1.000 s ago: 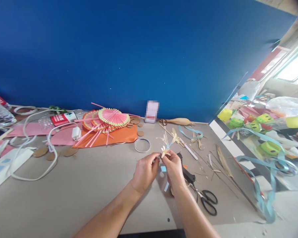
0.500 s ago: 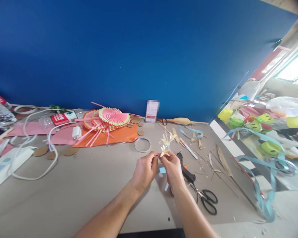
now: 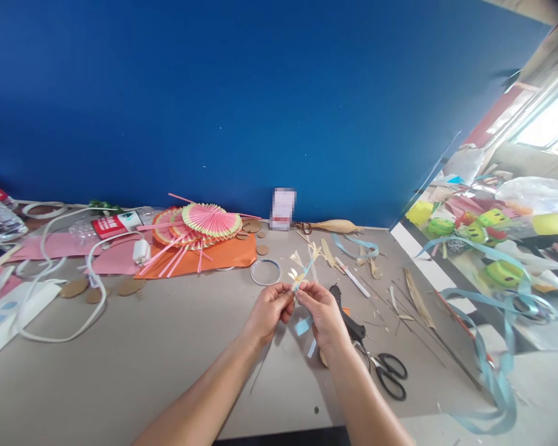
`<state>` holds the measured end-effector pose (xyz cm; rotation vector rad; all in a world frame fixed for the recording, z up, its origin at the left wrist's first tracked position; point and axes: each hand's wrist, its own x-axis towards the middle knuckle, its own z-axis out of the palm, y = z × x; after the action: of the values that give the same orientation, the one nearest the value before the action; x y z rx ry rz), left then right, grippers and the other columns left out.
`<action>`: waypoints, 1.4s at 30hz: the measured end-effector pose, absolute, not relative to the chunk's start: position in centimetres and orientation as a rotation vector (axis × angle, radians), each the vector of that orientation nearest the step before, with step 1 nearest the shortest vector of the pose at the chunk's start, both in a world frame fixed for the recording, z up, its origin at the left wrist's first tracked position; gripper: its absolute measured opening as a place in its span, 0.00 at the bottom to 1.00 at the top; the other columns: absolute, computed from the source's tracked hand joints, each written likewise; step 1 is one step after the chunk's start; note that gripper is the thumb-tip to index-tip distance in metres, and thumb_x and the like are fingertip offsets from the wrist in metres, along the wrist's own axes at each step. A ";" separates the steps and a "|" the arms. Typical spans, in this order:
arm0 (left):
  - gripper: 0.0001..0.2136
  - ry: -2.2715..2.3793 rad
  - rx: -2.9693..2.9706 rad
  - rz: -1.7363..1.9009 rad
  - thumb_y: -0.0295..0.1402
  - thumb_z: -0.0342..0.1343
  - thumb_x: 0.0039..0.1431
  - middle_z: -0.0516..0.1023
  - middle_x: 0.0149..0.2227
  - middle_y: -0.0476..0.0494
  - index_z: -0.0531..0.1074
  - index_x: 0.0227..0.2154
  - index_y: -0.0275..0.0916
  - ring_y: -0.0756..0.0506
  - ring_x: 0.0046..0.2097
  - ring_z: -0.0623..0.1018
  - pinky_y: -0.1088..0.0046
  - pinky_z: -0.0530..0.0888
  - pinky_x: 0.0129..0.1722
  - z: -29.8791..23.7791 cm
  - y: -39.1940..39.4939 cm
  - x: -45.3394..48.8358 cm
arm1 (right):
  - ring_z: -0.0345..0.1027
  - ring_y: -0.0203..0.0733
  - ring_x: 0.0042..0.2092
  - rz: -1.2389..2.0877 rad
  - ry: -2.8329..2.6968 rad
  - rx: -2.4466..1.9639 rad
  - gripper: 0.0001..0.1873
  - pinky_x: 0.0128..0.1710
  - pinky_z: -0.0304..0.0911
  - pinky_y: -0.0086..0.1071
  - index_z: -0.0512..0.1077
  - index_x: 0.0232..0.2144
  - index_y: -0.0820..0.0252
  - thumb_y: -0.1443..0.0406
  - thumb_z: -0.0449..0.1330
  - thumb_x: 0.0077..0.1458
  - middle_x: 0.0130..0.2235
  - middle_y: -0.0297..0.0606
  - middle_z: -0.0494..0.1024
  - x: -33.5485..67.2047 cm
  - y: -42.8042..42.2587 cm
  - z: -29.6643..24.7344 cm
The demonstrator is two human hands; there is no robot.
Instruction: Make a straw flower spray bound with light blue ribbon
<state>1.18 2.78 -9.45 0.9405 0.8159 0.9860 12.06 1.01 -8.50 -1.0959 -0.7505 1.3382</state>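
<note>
A small handmade flower spray (image 3: 300,274) with cream petals and light blue wrapping stands above my fingertips, which meet at its base. My left hand (image 3: 268,313) is closed in a pinch at the flower. From under it a thin dark stem (image 3: 259,370) slants down toward me. The fingers of my right hand (image 3: 323,310) also pinch the flower's base. Below them hangs a piece of light blue ribbon (image 3: 302,326), partly hidden by the hand. Just right of that hand lies a black glue gun (image 3: 353,325), with black-handled scissors (image 3: 390,376) nearer to me.
Pink and green paper fans (image 3: 212,225) lie on orange paper (image 3: 242,251) at the back left. A white cable (image 3: 103,303) loops by a power strip (image 3: 9,316). Beyond my hands is a clear ring (image 3: 265,272). Dried husks (image 3: 418,297) and blue ribbon (image 3: 511,347) lie to the right.
The flower has tilted slightly left, and its blue wrapping shows more. My left fingers have turned and opened out a little; the thin stem now shows beneath them. The blue ribbon has swung.
</note>
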 end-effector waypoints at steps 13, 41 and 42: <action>0.11 0.770 0.907 0.903 0.38 0.55 0.45 0.65 0.17 0.53 0.67 0.23 0.34 0.56 0.17 0.63 0.81 0.60 0.18 -9.6 2.7 1.1 | 0.58 0.30 0.20 1.369 -0.731 -1.079 0.08 0.21 0.52 0.26 0.62 0.18 0.60 0.68 0.61 0.33 0.18 0.27 0.67 12.4 1.1 -7.9; 0.10 1.178 1.906 1.133 0.34 0.43 0.55 0.72 0.25 0.45 0.70 0.30 0.40 0.48 0.28 0.69 0.76 0.61 0.30 -9.1 1.5 0.4 | 0.53 0.28 0.20 1.071 -0.810 -1.292 0.05 0.21 0.48 0.24 0.62 0.19 0.61 0.68 0.57 0.38 0.17 0.26 0.64 11.0 1.1 -8.6; 0.10 1.200 1.919 1.130 0.34 0.44 0.55 0.72 0.25 0.45 0.70 0.32 0.40 0.48 0.28 0.70 0.76 0.61 0.30 -9.1 1.6 0.4 | 0.53 0.28 0.20 1.076 -0.804 -1.288 0.06 0.21 0.49 0.24 0.62 0.19 0.61 0.68 0.58 0.37 0.17 0.26 0.64 11.0 1.1 -8.5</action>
<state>0.39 1.61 -9.13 1.9193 1.1996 1.1295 11.00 1.07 -8.49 -1.2879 -0.8038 1.0758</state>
